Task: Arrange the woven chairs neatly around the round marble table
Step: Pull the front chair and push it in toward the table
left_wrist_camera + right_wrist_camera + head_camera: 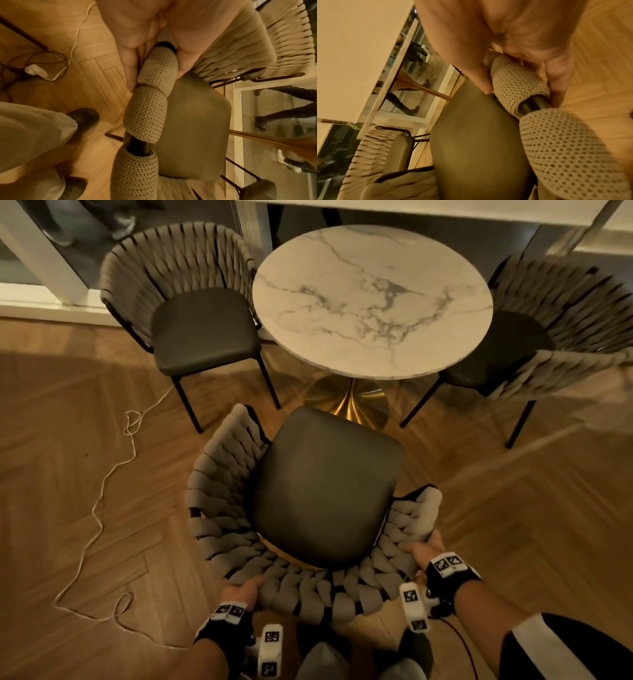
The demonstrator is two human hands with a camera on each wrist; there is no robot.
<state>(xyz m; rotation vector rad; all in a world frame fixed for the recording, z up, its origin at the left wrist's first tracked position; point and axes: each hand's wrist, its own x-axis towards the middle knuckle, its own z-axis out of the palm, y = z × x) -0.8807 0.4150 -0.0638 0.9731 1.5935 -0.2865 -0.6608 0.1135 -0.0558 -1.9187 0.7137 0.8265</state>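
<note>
A woven chair (325, 491) with a dark seat stands right in front of me, its seat front pointing at the gold base of the round marble table (373, 299). My left hand (245, 590) grips the woven backrest rim at its near left. My right hand (423, 549) grips the rim at the near right. In the left wrist view my fingers (130, 63) curl round the braided rim (147, 108). In the right wrist view my thumb and fingers (559, 81) clasp the rim (513, 83). Two more woven chairs stand at the table's left (191, 313) and right (548, 337).
A white cord (99, 508) snakes over the herringbone wood floor (68, 412) to the left. A white wall base and glass panels (44, 268) run behind the table. My feet (322, 659) are just behind the chair. A wider strip of floor (531, 525) lies to the right.
</note>
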